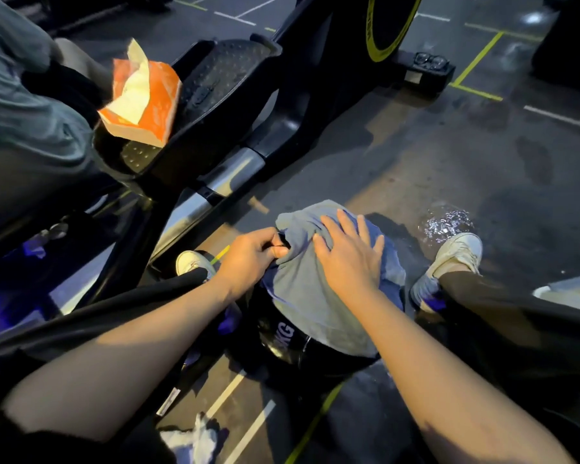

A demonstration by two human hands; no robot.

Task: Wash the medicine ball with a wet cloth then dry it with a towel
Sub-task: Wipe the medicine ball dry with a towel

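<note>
A: Largest item?
B: Exercise machine [235, 105], black, well off from the grip, beyond the left hand; orange tissue pack [144, 95] on its pedal.
A: Task item?
B: Medicine ball [282, 343], black, on the floor between the shoes, under both hands.
A: Covering?
B: Blue-grey cloth [308, 296] draped over it.
A: Hands?
B: Left hand [252, 259] clenched, pinching the cloth's edge. Right hand [349, 259] flat, fingers spread, pressing the cloth, grasping nothing.
</note>
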